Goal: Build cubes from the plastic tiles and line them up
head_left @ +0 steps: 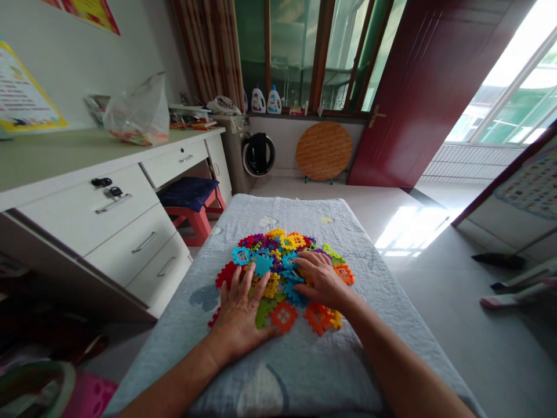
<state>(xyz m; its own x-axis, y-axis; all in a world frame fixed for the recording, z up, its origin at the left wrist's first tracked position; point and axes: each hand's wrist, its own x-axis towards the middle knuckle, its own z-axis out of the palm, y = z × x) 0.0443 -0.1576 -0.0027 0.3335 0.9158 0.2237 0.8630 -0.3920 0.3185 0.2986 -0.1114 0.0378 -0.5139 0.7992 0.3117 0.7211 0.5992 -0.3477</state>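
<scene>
Table [300, 210], one, rectangular, spread with a pale blue-grey patterned cloth.

Pile of notched plastic pieces [263, 265], one, multicoloured, heaped in the middle of the table. Included: red piece [226, 275], on the side toward the table's left edge; orange piece [344, 274], on the side toward its right edge; two orange-red lattice pieces [284, 317], toward its near end.

Left hand [241, 313], palm down, fingers spread apart over the pile's left part, above the table; thumb beside one orange-red lattice piece.

Right hand [322, 280], reaching in over the pile from the table's right side, fingers bent among the pieces; whether they pinch one cannot be told.

White desk [117, 200], with drawers, left of the table; keys [101, 182] at a drawer lock; clear plastic bag [141, 116] on top.

Stool [191, 203], red, dark cushion, left of the table's far end.

Washing machine [238, 154], beyond the table, to the left; dark item in its round door.

Round wooden board [324, 152], upright, beyond the table.

Detergent bottles [274, 101], two, on a sill beyond the table.

Door [418, 87], dark red, beyond the table, to the right.
</scene>
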